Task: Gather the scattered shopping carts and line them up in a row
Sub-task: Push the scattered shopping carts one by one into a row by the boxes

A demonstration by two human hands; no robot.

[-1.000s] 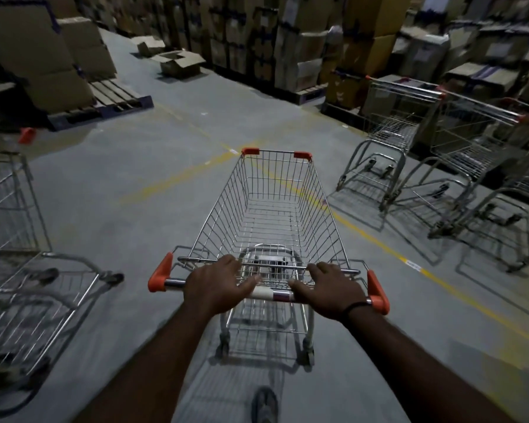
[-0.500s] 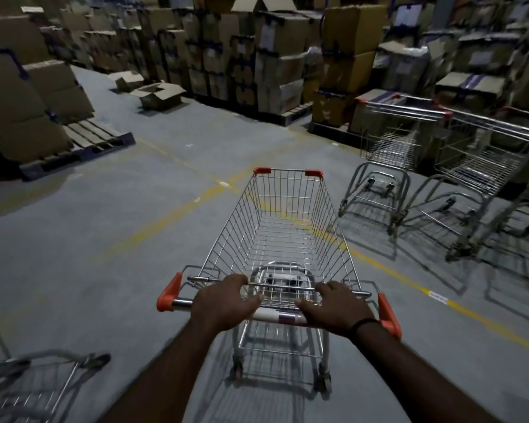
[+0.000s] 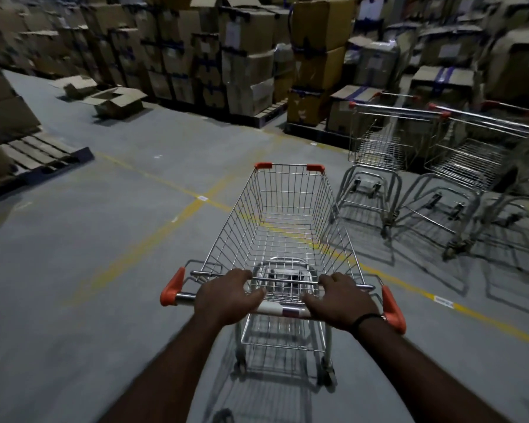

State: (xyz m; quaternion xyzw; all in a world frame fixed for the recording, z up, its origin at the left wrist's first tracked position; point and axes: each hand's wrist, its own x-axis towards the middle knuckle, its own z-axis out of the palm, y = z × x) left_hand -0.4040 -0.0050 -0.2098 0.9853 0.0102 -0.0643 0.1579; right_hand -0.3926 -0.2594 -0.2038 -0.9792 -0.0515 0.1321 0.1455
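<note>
An empty wire shopping cart (image 3: 283, 221) with orange corner caps stands right in front of me on the grey floor. My left hand (image 3: 226, 297) and my right hand (image 3: 339, 302) both grip its handle bar (image 3: 277, 308), one on each side of the white middle label. To the right, a row of parked carts stands side by side: the nearest one (image 3: 376, 141) and a second (image 3: 471, 160) beside it. A third reaches the right frame edge and is partly cut off.
Stacked cardboard boxes (image 3: 251, 56) on pallets wall off the far side. An open box (image 3: 116, 102) lies on the floor at the far left. A wooden pallet (image 3: 37, 154) with boxes sits at the left. Yellow floor lines (image 3: 177, 215) cross under the cart.
I have pushed the cart forward and turned slightly right. The parked row is nearer, and the stray cart at the left has dropped out of view. Both hands kept their grip.
</note>
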